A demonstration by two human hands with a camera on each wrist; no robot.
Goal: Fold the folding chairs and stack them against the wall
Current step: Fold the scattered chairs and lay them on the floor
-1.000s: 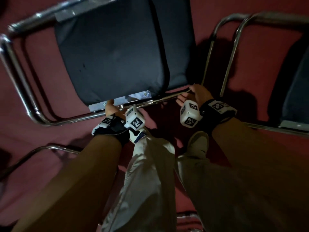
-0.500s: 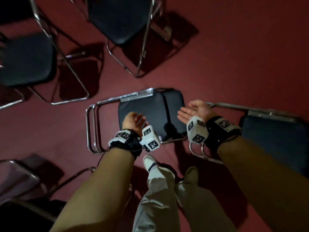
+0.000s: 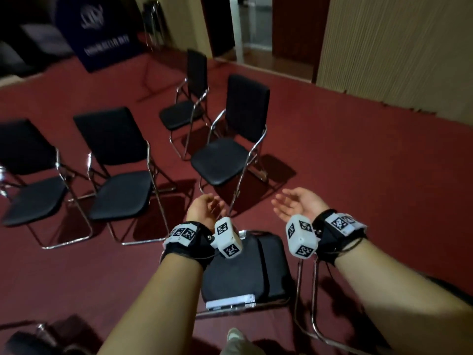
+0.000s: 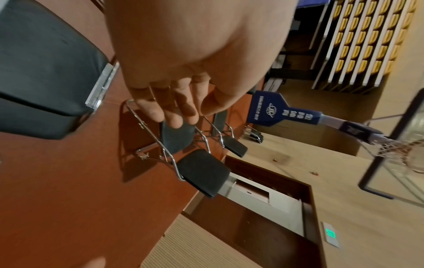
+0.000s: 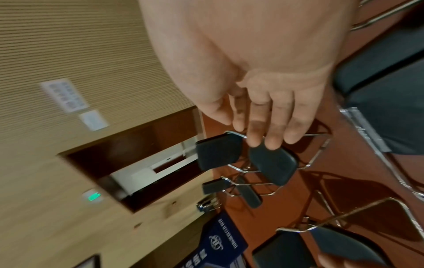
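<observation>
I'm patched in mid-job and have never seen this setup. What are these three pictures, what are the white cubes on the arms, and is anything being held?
No robot here: a person wears three cameras. The big picture looks down from the head; the other two look along each wrist at the fingers. The white cubes are the wrist cameras. The left hand and right hand are empty, fingers relaxed. A folded chair lies flat on the red carpet below them. Four open chairs stand ahead.

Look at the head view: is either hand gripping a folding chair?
No: the left hand and right hand hang empty in the air above the folded chair lying on the red carpet.
</observation>
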